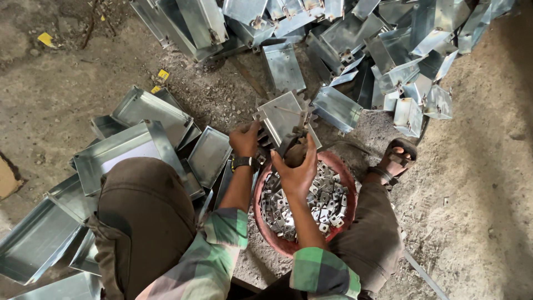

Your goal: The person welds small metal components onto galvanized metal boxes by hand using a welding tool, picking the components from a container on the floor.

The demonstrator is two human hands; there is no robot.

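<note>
My left hand (pixel 245 139) grips the near edge of a shiny sheet-metal box (pixel 280 118) that I hold tilted over a red round bowl (pixel 338 163). A black watch sits on that wrist. My right hand (pixel 298 170) is closed around a dark brown tool handle (pixel 295 154) and presses against the box's right side. The bowl is filled with several small square metal plates (pixel 327 201). It rests between my knees.
A heap of folded metal boxes (pixel 383 50) lies ahead on the dirt floor. Flat open metal trays (pixel 139 139) are stacked at my left. My sandalled foot (pixel 395 160) is at the right of the bowl.
</note>
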